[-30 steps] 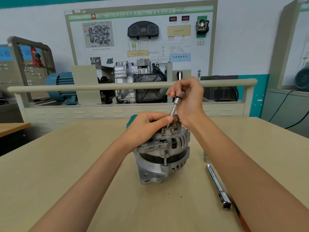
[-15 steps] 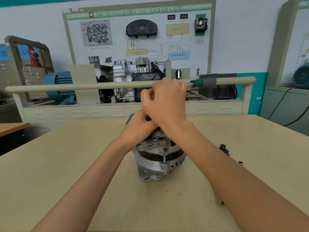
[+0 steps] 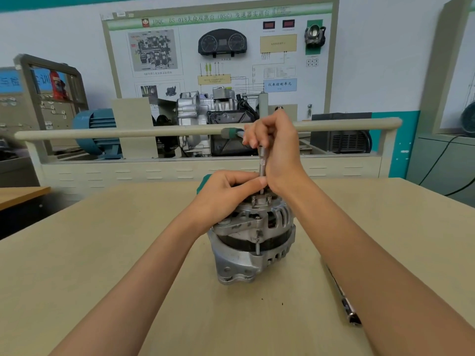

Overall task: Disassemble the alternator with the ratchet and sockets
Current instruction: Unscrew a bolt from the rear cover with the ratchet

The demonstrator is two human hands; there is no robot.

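Head view, one silver-and-black alternator (image 3: pixel 253 242) upright mid-bench (image 3: pixel 102 253), my left hand (image 3: pixel 226 194) curled over its top, my right hand (image 3: pixel 276 150) gripping one green-handled ratchet (image 3: pixel 232 131) and vertical extension (image 3: pixel 262 165), one spare chrome bar (image 3: pixel 345 301) near the right edge.

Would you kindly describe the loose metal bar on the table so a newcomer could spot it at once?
Start at the alternator standing mid-table. Look to its right, beside the right forearm: the extension bar lies flat there, partly hidden by the arm. It is the one slim chrome rod lying untouched, unlike the upright tool held over the alternator.
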